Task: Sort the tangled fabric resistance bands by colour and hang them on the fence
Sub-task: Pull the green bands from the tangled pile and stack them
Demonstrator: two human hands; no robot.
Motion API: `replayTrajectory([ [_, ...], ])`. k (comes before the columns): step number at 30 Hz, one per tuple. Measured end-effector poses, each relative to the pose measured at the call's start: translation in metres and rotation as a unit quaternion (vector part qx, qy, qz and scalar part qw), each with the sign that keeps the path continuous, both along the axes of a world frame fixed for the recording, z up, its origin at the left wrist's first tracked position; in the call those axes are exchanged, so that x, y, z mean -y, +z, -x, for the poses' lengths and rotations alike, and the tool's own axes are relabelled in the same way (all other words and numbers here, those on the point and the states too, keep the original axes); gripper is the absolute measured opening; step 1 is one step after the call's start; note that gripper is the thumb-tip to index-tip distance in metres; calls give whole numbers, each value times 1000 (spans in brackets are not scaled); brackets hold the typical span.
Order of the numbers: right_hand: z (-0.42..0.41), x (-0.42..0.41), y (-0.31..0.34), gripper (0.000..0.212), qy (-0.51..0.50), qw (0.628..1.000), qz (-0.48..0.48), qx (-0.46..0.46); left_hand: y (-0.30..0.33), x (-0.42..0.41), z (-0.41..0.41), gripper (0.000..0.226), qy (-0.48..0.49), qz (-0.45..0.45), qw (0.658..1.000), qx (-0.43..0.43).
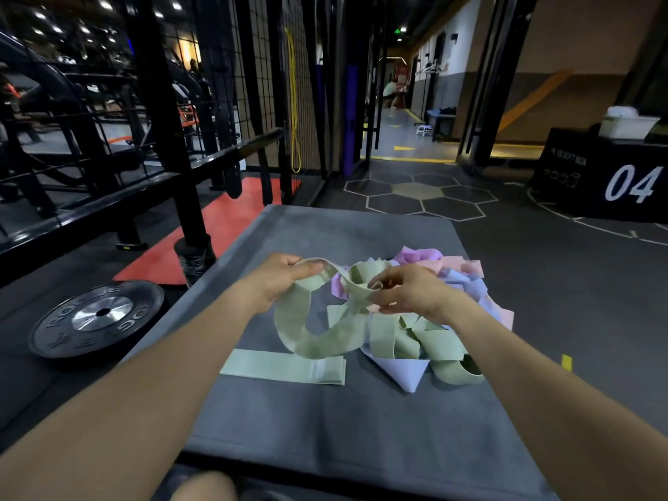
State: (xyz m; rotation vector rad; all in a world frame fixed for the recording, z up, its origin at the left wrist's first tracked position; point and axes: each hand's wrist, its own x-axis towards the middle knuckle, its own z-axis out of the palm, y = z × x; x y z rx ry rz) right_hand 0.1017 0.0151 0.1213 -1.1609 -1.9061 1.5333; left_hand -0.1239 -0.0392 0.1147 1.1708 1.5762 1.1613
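A tangled pile of fabric bands [448, 283] in green, pink, purple and pale blue lies on a grey mat [325, 421]. My left hand [282, 280] grips one end of a twisted green band [311, 334], lifted above the mat. My right hand [408, 289] pinches the same green band where it loops over the pile. One green band [282, 367] lies flat and apart at the front left of the pile. The black wire fence [253, 85] stands beyond the mat's far left corner.
A black weight plate [97, 318] lies on the floor left of the mat. Black rack rails [108, 197] run along the left. A yellow band [293, 103] hangs on the fence. A black box marked 04 [607, 182] stands far right. A person is in the distant corridor.
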Motion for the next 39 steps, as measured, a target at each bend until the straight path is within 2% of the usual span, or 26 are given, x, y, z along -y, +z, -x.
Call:
replayTrajectory([
  [2, 2, 1, -5, 17, -38, 993, -96, 61, 1, 2, 0, 24, -3, 15, 1000, -16],
  [5, -3, -3, -8, 38, -139, 962, -216, 97, -4, 8, 6, 28, -15, 26, 999, -25],
  [7, -10, -5, -10, 37, -163, 965, -197, 57, -10, 11, 9, 35, -13, 31, 999, -8],
  [11, -14, 1, -22, 28, -116, 988, -77, -72, -14, 10, 1, 14, 27, 12, 994, 102],
  [16, -35, 3, -32, 24, 24, 997, -64, -25, -12, 13, 9, 19, 120, 15, 959, 256],
  [18, -42, 3, -35, 27, 52, 997, -60, 14, -12, 15, 12, 22, 135, 8, 949, 283],
  [21, -41, 3, -43, 31, 30, 998, -51, 15, -15, 16, 6, 24, 121, 0, 948, 294],
  [28, -44, 0, -54, 27, -25, 996, 10, -88, -23, 17, 8, 27, 131, 0, 944, 302],
  [33, -48, 1, -59, 30, -39, 997, 12, -60, -27, 20, 12, 35, 146, 9, 938, 313],
  [39, -55, -3, -65, 42, -62, 996, 6, 66, -29, 27, 16, 22, 144, 61, 961, 227],
])
